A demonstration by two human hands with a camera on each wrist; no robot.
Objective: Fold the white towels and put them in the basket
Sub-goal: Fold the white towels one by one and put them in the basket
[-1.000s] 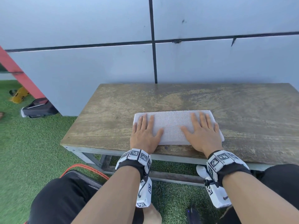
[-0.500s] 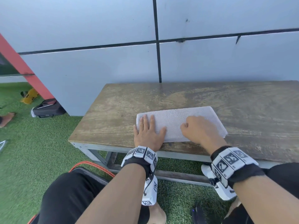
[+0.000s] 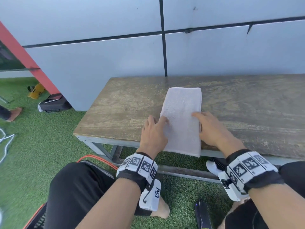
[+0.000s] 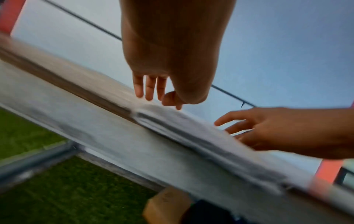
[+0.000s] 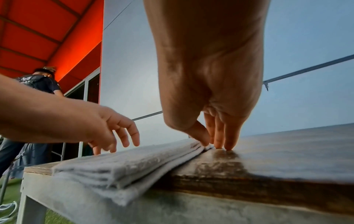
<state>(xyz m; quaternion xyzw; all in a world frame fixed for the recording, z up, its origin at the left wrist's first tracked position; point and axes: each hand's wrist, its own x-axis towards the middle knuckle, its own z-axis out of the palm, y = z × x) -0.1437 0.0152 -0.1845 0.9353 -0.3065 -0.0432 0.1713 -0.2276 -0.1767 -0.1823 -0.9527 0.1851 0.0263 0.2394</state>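
White terry towel (image 3: 181, 119), folded into long narrow stack, lies on worn brown wooden tabletop (image 3: 247, 109), near end overhanging front edge. Left hand (image 3: 154, 134) beside towel's left edge, fingers relaxed and slightly spread, fingertips on or just above cloth, gripping nothing. Right hand (image 3: 212, 129) at right edge: thumb pinches towel's edge layers against fingers, fingertips (image 5: 228, 145) touching wood. Black-and-white square marker bands (image 3: 140, 164) on both wrists; no readable writing. Green artificial turf (image 3: 41, 146) below; grey panelled wall (image 3: 99, 63) behind.
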